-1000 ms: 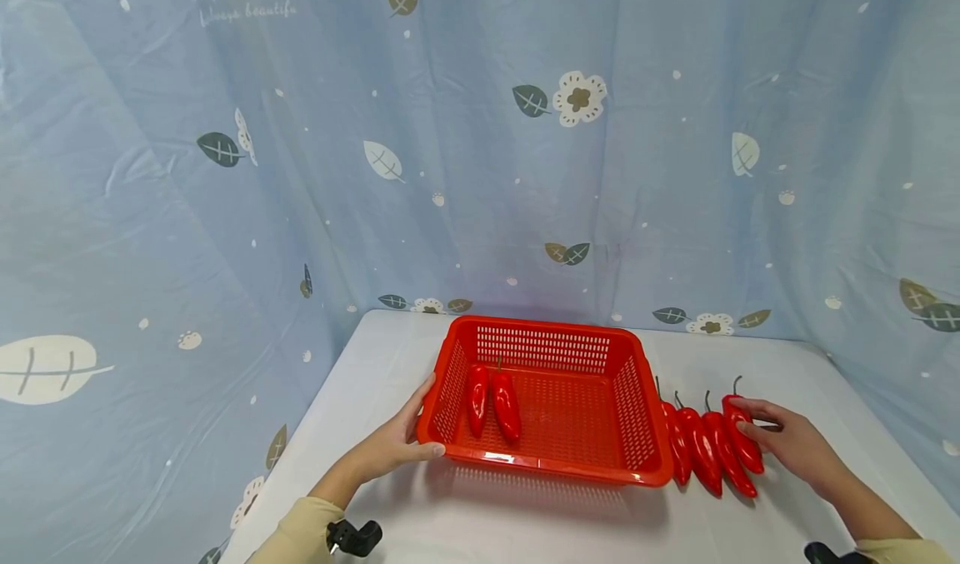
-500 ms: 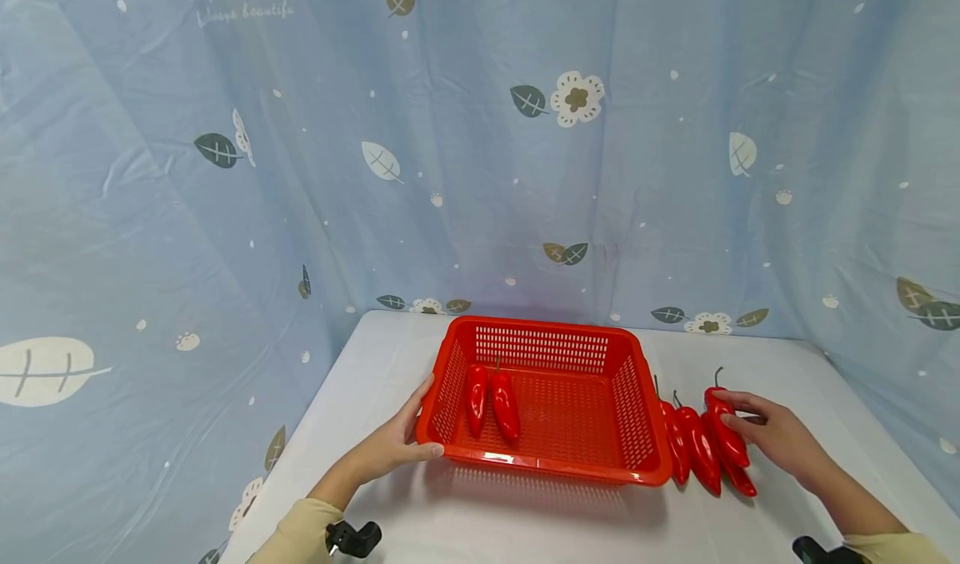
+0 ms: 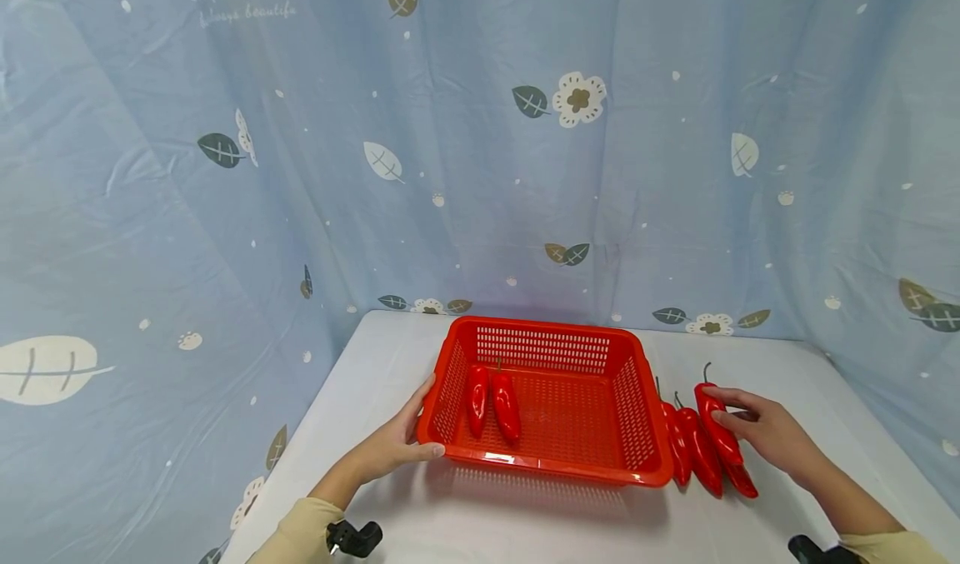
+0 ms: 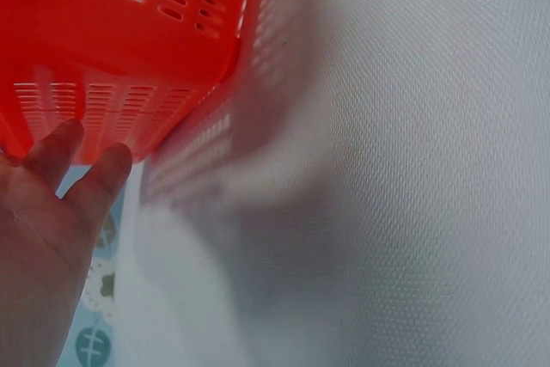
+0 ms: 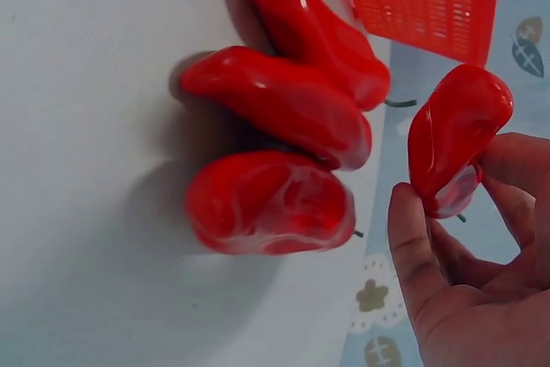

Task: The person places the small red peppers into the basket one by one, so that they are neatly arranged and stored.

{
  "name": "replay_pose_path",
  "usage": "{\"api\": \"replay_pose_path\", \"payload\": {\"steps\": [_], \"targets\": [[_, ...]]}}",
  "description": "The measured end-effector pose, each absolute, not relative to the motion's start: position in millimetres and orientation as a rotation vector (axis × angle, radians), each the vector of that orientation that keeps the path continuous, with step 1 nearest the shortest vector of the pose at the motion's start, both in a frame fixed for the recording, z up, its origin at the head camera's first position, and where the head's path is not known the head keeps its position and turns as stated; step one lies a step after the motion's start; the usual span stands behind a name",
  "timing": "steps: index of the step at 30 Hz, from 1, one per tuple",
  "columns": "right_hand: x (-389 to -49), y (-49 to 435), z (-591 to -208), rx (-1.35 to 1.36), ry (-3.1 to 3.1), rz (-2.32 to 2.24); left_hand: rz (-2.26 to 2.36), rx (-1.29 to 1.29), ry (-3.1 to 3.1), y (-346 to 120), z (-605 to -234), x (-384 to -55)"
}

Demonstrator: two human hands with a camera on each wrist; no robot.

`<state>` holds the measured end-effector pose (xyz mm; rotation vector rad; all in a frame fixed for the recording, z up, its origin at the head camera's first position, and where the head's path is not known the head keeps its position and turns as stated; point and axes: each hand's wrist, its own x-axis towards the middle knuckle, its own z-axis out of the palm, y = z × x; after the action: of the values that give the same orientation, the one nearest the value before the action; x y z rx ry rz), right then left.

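Observation:
A red plastic basket (image 3: 562, 414) stands on the table, and my left hand (image 3: 386, 447) holds its near left corner, thumb on the front rim, fingers along the side wall. Inside it, toward the left, lie two red chili peppers (image 3: 506, 406). On the right, my right hand (image 3: 772, 431) pinches another chili pepper (image 5: 455, 131) between thumb and fingers, raised above the row. Three more chili peppers (image 5: 275, 105) lie side by side to the right of the basket; the held pepper partly covers the rightmost one in the head view.
A white table (image 3: 517, 539) carries everything. Behind it and at the sides hangs a blue curtain (image 3: 480, 197) with leaf and flower prints. The basket's right wall (image 3: 637, 406) stands right beside the leftmost loose pepper.
My right hand has lifted the rightmost chili pepper from the row and moved it left, over the neighbouring pepper. The left hand and basket stay in place.

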<state>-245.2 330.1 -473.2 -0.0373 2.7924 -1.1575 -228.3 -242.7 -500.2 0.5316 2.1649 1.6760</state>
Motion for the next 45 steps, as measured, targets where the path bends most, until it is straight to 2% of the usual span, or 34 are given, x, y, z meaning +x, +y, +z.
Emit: {"api": "replay_pose_path", "payload": {"steps": [26, 45], "targets": [[-237, 295, -446, -0.179, 2.805, -1.213, 1.676, 0.511, 2.177, -241, -499, -227], [-246, 270, -433, -0.236, 2.761, -1.263, 1.683, 0.517, 2.17, -243, -499, -227]]}}
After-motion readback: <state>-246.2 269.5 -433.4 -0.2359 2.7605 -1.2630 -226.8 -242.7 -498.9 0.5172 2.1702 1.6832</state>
